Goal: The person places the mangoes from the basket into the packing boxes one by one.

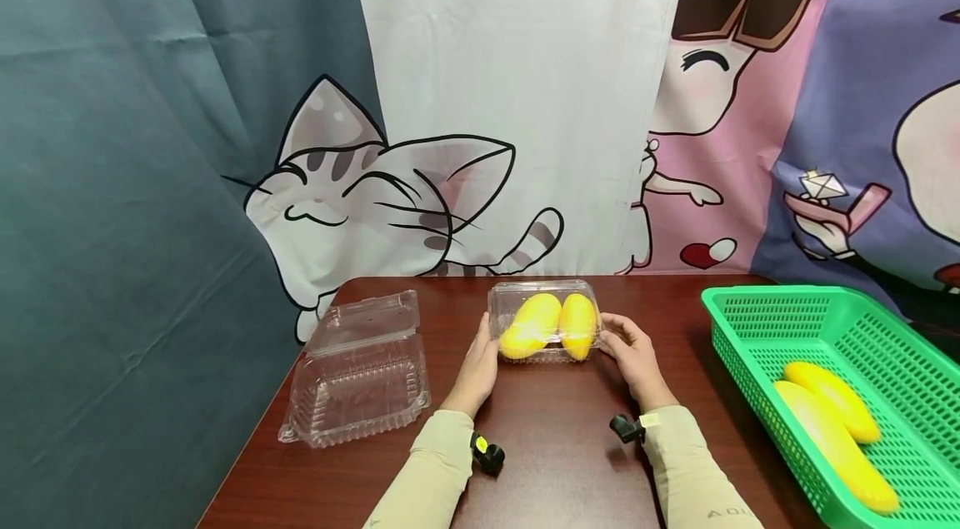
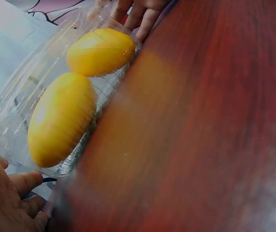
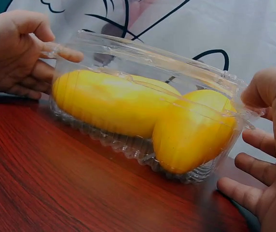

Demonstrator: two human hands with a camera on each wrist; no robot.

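A clear plastic clamshell box [image 1: 517, 290] stands on the table with its lid down. Inside lie yellow mangoes: a larger mango [image 1: 532, 326] on the left and another mango [image 1: 578, 326] on the right. At the box's left end, my left hand [image 1: 477, 369] holds the edge between thumb and index finger, other fingers beside the wall. My right hand [image 1: 634, 356] pinches the opposite corner; in the right wrist view its thumb [image 3: 263, 89] lies on the rim and the lower fingers spread apart. Whether another mango hides behind these, I cannot tell.
To the left, a second clear clamshell box [image 1: 363, 383] stands with its lid raised. A green plastic basket [image 1: 757, 396] on the right holds more mangoes [image 1: 836, 437]. The dark red table [image 1: 555, 429] ends at a printed cloth backdrop [image 1: 525, 96].
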